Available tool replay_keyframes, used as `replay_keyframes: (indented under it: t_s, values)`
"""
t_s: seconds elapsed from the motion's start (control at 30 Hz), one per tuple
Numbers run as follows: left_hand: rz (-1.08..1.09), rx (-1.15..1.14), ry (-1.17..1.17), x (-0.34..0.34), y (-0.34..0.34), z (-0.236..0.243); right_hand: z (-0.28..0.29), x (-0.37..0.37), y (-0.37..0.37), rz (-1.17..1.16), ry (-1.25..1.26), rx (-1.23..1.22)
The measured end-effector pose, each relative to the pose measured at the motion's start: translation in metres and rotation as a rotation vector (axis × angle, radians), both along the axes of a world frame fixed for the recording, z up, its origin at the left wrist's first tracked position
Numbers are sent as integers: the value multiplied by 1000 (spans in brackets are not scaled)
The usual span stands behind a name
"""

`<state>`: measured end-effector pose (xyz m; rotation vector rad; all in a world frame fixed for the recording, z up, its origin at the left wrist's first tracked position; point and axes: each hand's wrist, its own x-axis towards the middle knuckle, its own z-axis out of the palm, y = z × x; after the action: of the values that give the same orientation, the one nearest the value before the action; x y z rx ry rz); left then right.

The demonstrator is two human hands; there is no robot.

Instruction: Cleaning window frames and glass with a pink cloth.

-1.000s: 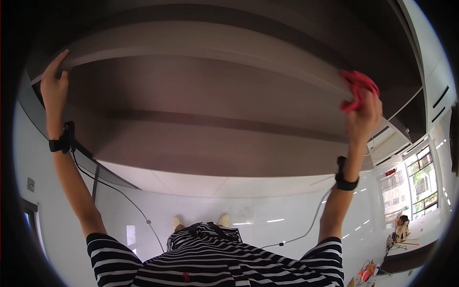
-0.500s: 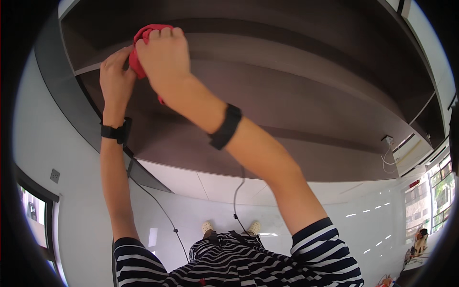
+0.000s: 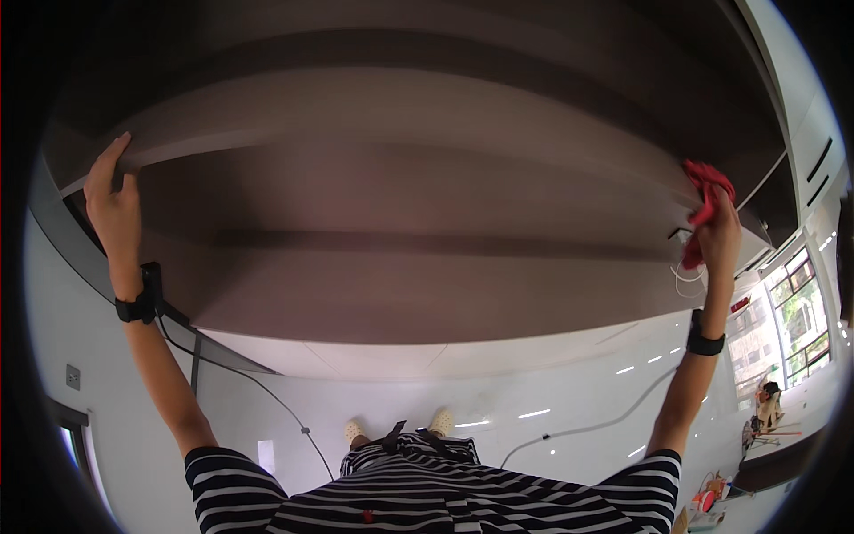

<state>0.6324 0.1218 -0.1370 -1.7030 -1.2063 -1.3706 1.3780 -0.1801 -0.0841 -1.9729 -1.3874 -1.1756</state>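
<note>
Carried the red cloth from the left end of the brown shelf across to its right end within the last half second, back to much the same place as a second ago. Drew the hands well apart in doing so: half a second ago, held the right hand close beside the left hand; at this moment, reached with them to opposite ends of the shelf. Kept the right hand clamped on the bunched cloth, at the shelf's front edge; could not tell how much of the cloth touched the board. Kept the left hand at the shelf's left end, holding no cloth, with thumb and fingers apart and fingertips up at the front edge. Judging by the two places, spanned nearly the shelf's whole length with the cloth, leaving the long stretch between the hands uncovered. Had a white cable hanging below the shelf's right end, near the cloth.
</note>
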Motion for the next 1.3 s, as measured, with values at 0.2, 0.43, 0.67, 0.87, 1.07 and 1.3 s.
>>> replay_keyframes:
  t_s: [0.2,0.43,0.67,0.87,1.07,1.3]
  values:
    - [10,29,62,5,-3,2,25,-49,24,8,-174,-279]
    - [23,9,55,-10,-3,-3,25,-261,125,592,-18,-421]
    - [-64,46,71,8,5,5,5,-457,216,814,-285,-179]
    - [-82,-5,99,7,2,4,-13,-429,208,894,-272,58]
    - [-63,3,59,-8,-6,7,-11,-262,139,715,-192,271]
    - [-130,8,-9,-14,13,3,-18,-46,59,294,-1,355]
